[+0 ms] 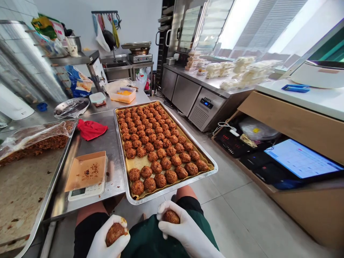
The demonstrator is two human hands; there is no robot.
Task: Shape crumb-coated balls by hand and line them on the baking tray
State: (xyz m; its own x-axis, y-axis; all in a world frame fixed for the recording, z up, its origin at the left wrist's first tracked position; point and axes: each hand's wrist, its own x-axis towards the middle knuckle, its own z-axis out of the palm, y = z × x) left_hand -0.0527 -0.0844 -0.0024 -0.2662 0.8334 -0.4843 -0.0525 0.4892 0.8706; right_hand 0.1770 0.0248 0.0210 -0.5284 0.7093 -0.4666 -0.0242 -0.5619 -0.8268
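My left hand (107,238), in a white glove, is closed around a brown dough ball (115,233) low in the view over my lap. In my gloved right hand (182,229), the fingers curl round a second brown ball (171,216). Just ahead of both hands a large metal baking tray (172,190) juts over the table edge, lined with yellow paper and filled with several rows of similar brown balls (153,143).
A small scale with a cardboard sheet (87,173) sits left of the tray. A big tray of brown mixture under plastic film (32,141) lies far left, with a red cloth (91,129) beside it. Steel counters (188,80) and a lit screen (301,159) stand right.
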